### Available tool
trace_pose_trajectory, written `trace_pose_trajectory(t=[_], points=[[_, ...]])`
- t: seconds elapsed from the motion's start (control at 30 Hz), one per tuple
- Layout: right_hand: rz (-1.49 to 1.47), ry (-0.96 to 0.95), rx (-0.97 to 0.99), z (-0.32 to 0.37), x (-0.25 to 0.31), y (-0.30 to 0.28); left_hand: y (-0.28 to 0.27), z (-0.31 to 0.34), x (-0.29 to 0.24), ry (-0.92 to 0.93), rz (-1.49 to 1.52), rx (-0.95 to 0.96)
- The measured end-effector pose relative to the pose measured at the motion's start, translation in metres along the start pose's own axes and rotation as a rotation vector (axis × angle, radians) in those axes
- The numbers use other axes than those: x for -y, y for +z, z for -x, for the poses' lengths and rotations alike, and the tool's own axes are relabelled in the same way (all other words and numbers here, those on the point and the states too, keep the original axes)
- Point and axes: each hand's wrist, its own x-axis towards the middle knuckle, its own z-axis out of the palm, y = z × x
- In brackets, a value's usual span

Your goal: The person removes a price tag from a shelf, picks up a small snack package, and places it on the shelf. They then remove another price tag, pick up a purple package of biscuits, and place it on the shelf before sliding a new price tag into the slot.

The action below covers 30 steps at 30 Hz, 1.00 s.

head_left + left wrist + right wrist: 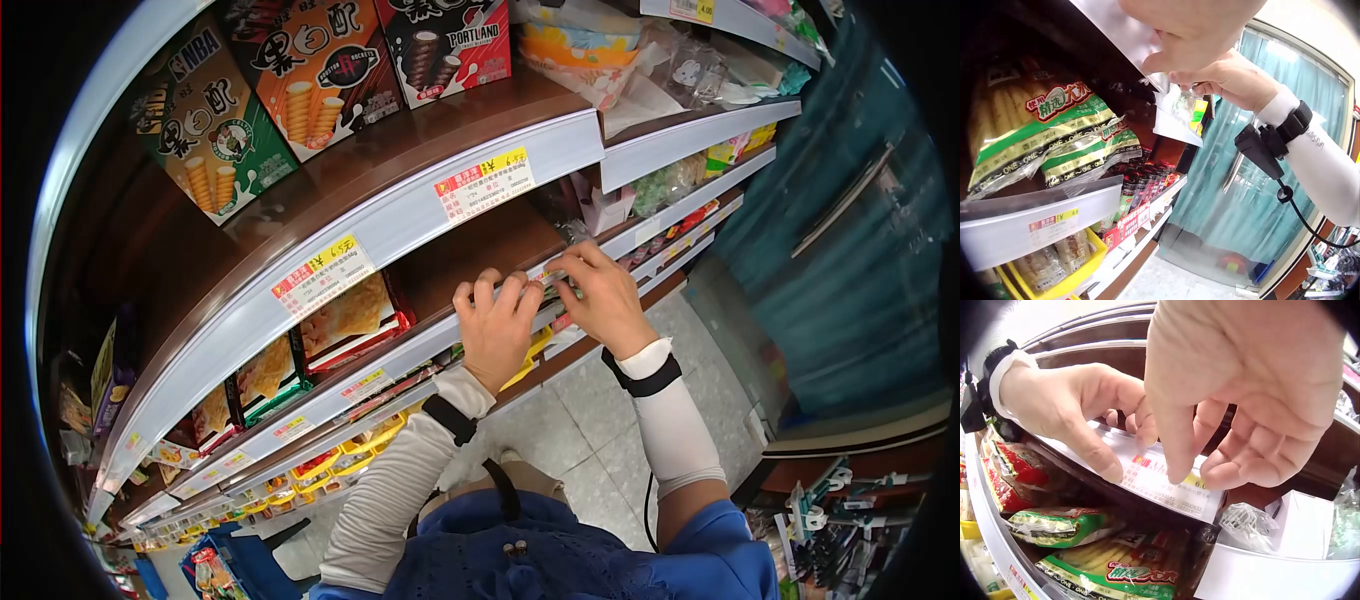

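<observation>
"Hands?"
"Two, near each other. Left hand [497,330]: clamped on the lower shelf edge [415,350]. Right hand [605,300]: fingers bent, touching one price label [1166,484]; whether it pinches, cannot tell."
"Label's location?"
"On that shelf edge, under the fingers."
"Other stock?"
"Snack boxes [335,75], three, upper shelf; large price tickets [485,185], two, along its edge. Green-banded packets [1054,125], two in left wrist view."
"Differences by view?"
"Boxes: head only. Label's printed face: plain in right wrist, mostly covered in head. Teal curtain [1210,187]: head and left wrist, unseen in right wrist."
</observation>
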Motion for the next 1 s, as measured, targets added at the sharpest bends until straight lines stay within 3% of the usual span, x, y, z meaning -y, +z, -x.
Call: trace_pose_trajectory(t=[0.2, 0.6, 0.77, 1.0], points=[[-0.005, -0.009, -0.022, 0.001, 0.004, 0.001, -0.005, 0.002, 0.003, 0.017, -0.001, 0.002], [0.096, -0.008, 0.146, -0.008, 0.004, -0.008, -0.005, -0.004, -0.002, -0.015, 0.052, 0.016], [-0.020, -0.029, 0.132, -0.012, 0.000, -0.007, -0.008, -0.009, -0.001, -0.130, 0.301, -0.022], [-0.123, 0.002, 0.148, -0.018, 0.000, -0.012, -0.011, -0.012, 0.001, -0.197, 0.373, -0.010]])
